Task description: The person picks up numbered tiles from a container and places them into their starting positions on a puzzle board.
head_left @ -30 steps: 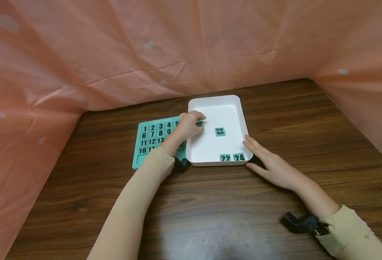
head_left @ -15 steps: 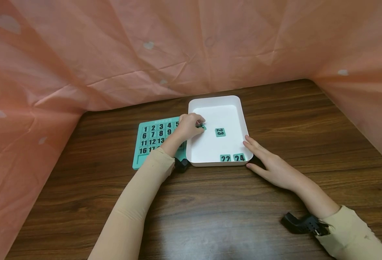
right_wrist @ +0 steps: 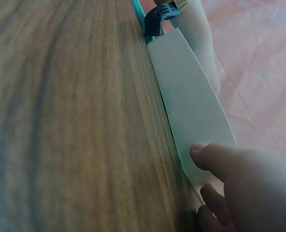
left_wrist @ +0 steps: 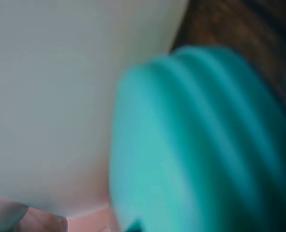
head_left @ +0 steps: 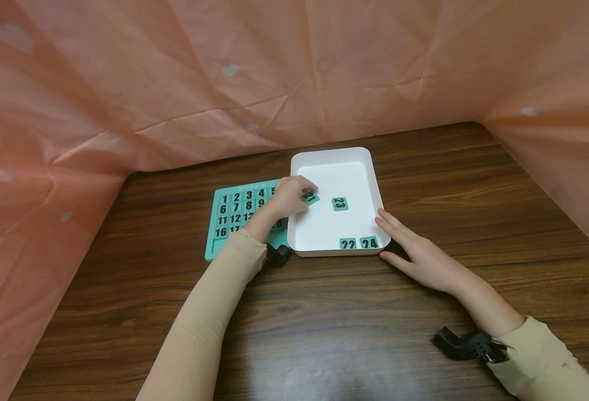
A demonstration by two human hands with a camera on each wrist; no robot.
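Inside the white tray [head_left: 339, 172], near its left wall, my left hand [head_left: 289, 196] pinches a green number tile [head_left: 311, 198] marked 21 between thumb and fingers. The tile lies slantwise, partly covered by the fingertips. Under my left forearm is the green number board [head_left: 219, 200], its rows starting 1, 6, 11 and 16; its right side is largely hidden. Its edge fills much of the left wrist view. My right hand [head_left: 424, 259] rests at the tray's near right corner, fingers extended along the right wall. In the right wrist view its thumb [right_wrist: 215, 157] touches the tray wall [right_wrist: 186, 92].
Tile 23 [head_left: 340, 204] lies sideways in the middle of the tray. Tiles 22 [head_left: 347, 243] and 24 [head_left: 368, 242] sit by its near wall. The brown wooden table [head_left: 324, 323] carries everything, with a pink curtain [head_left: 274, 72] behind and at the sides.
In my left hand, tile 21 has turned to a slant and shifted slightly toward me, its number showing more fully. My right hand and the tray have stayed in place.
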